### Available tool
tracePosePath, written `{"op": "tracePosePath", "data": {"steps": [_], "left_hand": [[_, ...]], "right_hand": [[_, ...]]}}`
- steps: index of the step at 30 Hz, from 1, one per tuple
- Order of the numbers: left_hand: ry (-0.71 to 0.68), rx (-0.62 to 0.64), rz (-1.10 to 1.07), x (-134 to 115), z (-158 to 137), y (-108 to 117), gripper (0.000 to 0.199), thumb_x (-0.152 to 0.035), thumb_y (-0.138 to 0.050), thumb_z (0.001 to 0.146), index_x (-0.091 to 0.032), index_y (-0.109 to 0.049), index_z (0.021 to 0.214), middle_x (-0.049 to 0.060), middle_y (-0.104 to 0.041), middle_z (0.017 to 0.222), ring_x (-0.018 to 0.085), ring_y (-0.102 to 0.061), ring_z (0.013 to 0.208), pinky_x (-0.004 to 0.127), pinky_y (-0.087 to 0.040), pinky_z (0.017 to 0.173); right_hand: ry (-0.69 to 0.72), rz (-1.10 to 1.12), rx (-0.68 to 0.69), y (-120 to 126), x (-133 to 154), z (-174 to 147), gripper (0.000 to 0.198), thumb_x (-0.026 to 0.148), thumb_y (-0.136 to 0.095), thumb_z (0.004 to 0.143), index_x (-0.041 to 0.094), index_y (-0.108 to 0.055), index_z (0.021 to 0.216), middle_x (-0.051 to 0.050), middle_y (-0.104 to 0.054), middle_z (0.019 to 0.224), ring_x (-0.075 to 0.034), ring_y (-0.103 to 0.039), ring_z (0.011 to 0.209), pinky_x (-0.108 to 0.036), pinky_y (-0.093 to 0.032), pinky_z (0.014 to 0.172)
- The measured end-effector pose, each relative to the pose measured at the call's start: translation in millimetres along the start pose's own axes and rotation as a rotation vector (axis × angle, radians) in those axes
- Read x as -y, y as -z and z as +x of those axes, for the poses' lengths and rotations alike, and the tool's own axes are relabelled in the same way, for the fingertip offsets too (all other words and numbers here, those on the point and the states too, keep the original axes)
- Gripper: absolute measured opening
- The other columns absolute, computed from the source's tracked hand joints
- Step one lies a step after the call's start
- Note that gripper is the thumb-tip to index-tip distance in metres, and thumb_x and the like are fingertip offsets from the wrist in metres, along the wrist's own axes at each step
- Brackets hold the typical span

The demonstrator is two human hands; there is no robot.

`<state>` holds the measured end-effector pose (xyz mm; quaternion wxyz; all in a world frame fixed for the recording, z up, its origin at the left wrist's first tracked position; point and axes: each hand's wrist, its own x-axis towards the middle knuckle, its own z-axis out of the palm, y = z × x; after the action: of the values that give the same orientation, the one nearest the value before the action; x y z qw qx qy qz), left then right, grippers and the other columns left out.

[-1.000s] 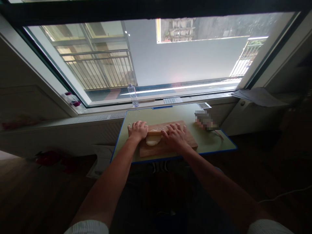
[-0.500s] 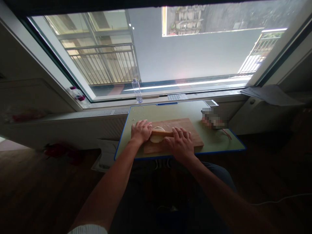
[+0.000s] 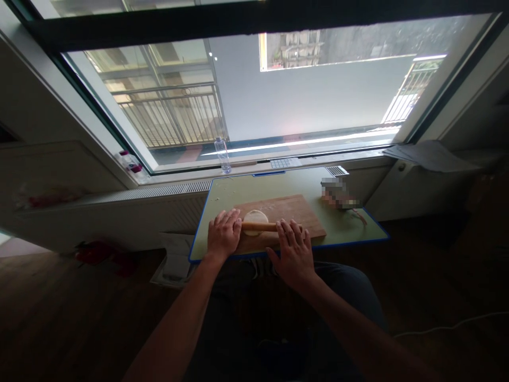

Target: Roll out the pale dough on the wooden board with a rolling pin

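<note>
A wooden rolling pin (image 3: 260, 227) lies crosswise over a flat, pale round of dough (image 3: 255, 216). The dough rests on a wooden cutting board (image 3: 296, 209), with flour traces near its far edge. My left hand (image 3: 223, 233) is closed over the pin's left end. On the right end, the fingers of my right hand (image 3: 296, 252) are bent over the pin, and the thumb sits apart on the near side. The pin crosses the nearer half of the dough, so part of the round shows beyond it.
The board is on a small pale-green table (image 3: 222, 190) with a blue edge. A pixelated object (image 3: 339, 193) is at its right. Beyond stand a clear bottle (image 3: 222, 155) and a pink-capped bottle (image 3: 130, 162) on the windowsill. A radiator grille (image 3: 175, 190) runs left of the table.
Both hands have drawn the rolling pin nearer to me, from the dough's middle toward its near edge. More of the dough's far part shows. The camera view has tilted up slightly.
</note>
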<state>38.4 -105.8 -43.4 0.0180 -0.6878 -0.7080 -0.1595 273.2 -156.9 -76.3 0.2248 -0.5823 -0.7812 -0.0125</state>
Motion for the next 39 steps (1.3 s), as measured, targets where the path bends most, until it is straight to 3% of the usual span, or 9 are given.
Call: {"op": "tracePosePath", "data": {"steps": [4,9,12,16,21,26,31,39], "left_hand": [[0.026,-0.015,0.001,-4,-4,-1,0.057,-0.043,-0.030,0.112,-0.032,-0.060,0.160,0.000,-0.056,0.169,0.027,-0.042,0.160,0.050,-0.031,0.133],[0.035,0.013,0.023,-9,-1,3,0.056,-0.038,-0.031,0.111,-0.030,-0.065,0.155,0.004,-0.057,0.168,0.028,-0.046,0.159,0.058,-0.028,0.134],[0.001,0.053,0.060,-6,16,13,0.052,-0.037,-0.043,0.106,-0.028,-0.066,0.152,0.006,-0.055,0.169,0.027,-0.046,0.159,0.057,-0.027,0.135],[-0.115,0.093,0.058,-4,55,28,0.064,-0.041,-0.063,0.093,-0.030,-0.061,0.157,0.004,-0.051,0.172,0.025,-0.045,0.159,0.044,-0.031,0.135],[0.038,0.245,0.044,-5,84,19,0.065,-0.046,-0.047,0.103,-0.026,-0.052,0.164,0.009,-0.045,0.176,0.028,-0.041,0.162,0.049,-0.031,0.134],[0.109,0.303,0.039,1,87,1,0.069,-0.056,-0.040,0.104,-0.028,-0.048,0.167,0.011,-0.042,0.178,0.033,-0.039,0.164,0.056,-0.034,0.131],[0.139,0.357,0.051,1,86,2,0.070,-0.059,-0.039,0.103,-0.029,-0.050,0.166,0.010,-0.041,0.179,0.034,-0.040,0.163,0.055,-0.036,0.130],[0.107,0.277,0.047,-1,66,7,0.064,-0.051,-0.039,0.104,-0.029,-0.055,0.162,0.007,-0.045,0.176,0.032,-0.043,0.161,0.053,-0.036,0.132]], "right_hand": [[-0.008,0.026,0.002,4,1,0,0.070,0.051,-0.050,0.109,0.018,-0.044,0.170,-0.016,-0.041,0.177,-0.039,-0.029,0.165,-0.067,-0.013,0.133],[-0.075,0.068,0.020,23,4,29,0.053,0.053,-0.049,0.111,0.020,-0.064,0.150,-0.015,-0.060,0.163,-0.038,-0.040,0.160,-0.069,-0.009,0.133],[-0.096,0.029,0.042,33,2,60,0.057,0.057,-0.043,0.114,0.019,-0.063,0.152,-0.016,-0.056,0.166,-0.038,-0.038,0.160,-0.069,-0.010,0.133],[-0.106,-0.016,0.165,31,-3,95,0.061,0.058,-0.034,0.116,0.021,-0.061,0.156,-0.017,-0.055,0.167,-0.039,-0.035,0.162,-0.071,-0.018,0.131],[-0.193,0.016,0.333,19,-12,116,0.063,0.063,-0.035,0.112,0.029,-0.060,0.159,-0.013,-0.049,0.172,-0.042,-0.035,0.162,-0.076,-0.021,0.128],[-0.188,0.035,0.310,17,-19,125,0.073,0.069,-0.035,0.110,0.028,-0.049,0.169,-0.013,-0.041,0.177,-0.042,-0.029,0.165,-0.075,-0.018,0.130],[-0.236,0.037,0.319,12,-19,122,0.079,0.071,-0.033,0.110,0.024,-0.045,0.171,-0.012,-0.037,0.179,-0.042,-0.027,0.166,-0.072,-0.017,0.132],[-0.198,-0.021,0.259,19,-11,98,0.066,0.058,-0.037,0.112,0.022,-0.056,0.165,-0.015,-0.049,0.172,-0.042,-0.036,0.161,-0.072,-0.020,0.131]]}}
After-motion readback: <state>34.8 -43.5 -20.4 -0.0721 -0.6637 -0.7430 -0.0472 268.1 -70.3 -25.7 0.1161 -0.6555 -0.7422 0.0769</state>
